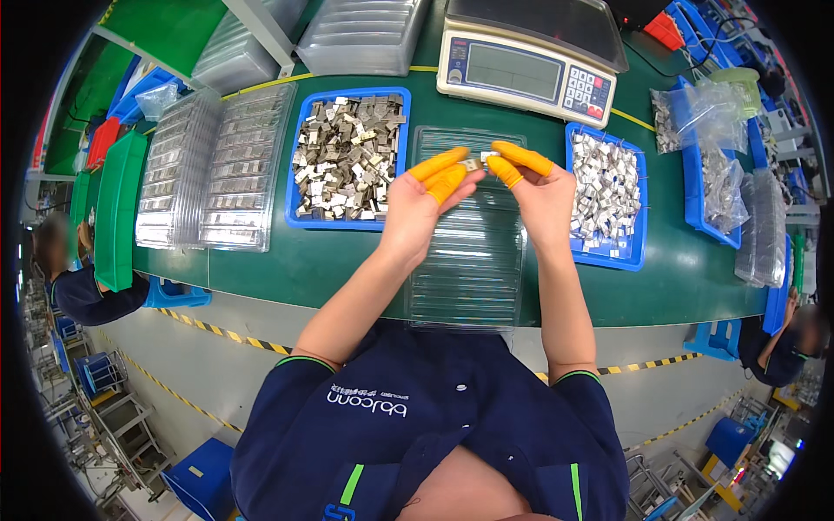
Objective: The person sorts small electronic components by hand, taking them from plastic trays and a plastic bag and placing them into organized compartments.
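Note:
My left hand (419, 201), with yellow finger cots, pinches a small silvery connector piece (470, 165). Close beside it, my right hand (544, 196), in the same cots, grips a small white connector piece (488, 157). The two pieces nearly meet; whether they touch is too small to tell. Both hands hover over the far part of a clear ribbed plastic tray (465, 278). Left of them is a blue bin (293, 187) heaped with grey metal connector pieces (347, 156). On the right, another blue bin (638, 247) holds small white pieces (604, 187).
A digital scale (512, 69) stands behind my hands on the green table (347, 273). Stacks of clear trays (213, 169) lie at the left, more (360, 35) at the back. Bagged parts (721, 182) fill a bin at the right. Co-workers sit at both sides.

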A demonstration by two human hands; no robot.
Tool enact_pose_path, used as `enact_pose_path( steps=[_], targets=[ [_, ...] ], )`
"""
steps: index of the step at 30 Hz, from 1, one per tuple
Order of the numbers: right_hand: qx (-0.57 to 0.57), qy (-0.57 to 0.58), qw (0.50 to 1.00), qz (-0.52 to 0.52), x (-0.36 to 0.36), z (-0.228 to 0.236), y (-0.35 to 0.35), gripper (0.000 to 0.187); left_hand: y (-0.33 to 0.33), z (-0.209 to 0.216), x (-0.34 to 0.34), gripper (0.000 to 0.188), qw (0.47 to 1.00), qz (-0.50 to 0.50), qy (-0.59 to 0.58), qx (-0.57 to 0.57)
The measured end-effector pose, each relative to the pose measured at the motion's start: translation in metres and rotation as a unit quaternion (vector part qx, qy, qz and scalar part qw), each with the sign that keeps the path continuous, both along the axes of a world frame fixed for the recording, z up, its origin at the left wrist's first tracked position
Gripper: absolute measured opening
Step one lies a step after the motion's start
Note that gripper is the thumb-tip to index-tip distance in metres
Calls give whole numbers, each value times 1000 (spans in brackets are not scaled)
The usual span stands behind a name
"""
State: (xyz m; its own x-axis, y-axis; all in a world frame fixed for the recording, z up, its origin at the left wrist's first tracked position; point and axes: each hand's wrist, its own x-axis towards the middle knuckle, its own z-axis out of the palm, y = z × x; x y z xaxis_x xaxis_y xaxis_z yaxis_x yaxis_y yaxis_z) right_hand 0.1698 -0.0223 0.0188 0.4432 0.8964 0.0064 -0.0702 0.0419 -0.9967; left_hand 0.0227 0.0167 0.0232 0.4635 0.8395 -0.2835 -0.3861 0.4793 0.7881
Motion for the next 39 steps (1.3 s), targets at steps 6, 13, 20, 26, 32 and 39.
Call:
enact_pose_path(
  steps=[6,13,20,26,32,39],
  targets=[
    [-17,22,1000,12,-6,-3,-3,20,1,-15,4,23,993,-36,98,49],
    [11,-136,990,43,-2,-15,-7,19,-1,-29,6,25,1000,-16,-2,25],
    [-45,82,996,11,3,-12,-4,24,5,-23,3,25,1000,-13,21,-7],
    [-75,9,997,17,4,-9,-7,22,5,-31,0,25,997,16,47,65],
    [-49,-40,995,75,8,-13,-10,21,3,-35,-1,24,988,18,99,118],
    [-107,-19,985,133,21,-5,-11,20,0,-31,1,22,986,6,81,149]
  ],
)
